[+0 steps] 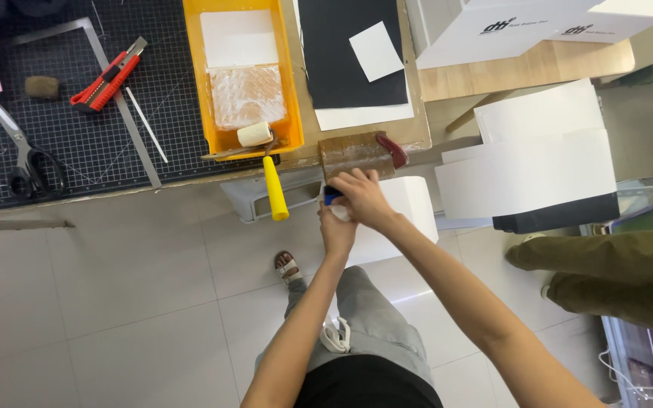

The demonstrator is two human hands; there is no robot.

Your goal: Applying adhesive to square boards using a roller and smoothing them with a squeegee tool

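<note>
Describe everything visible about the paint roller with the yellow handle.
The paint roller has a short cream-coloured sleeve, a thin metal frame and a bright yellow plastic-looking handle. The sleeve rests in the near end of the orange tray, just below a glossy wet-looking patch. The handle sticks out over the tray's rim and past the table edge, pointing toward the person. Neither hand touches it; the right hand is nearest.
</note>
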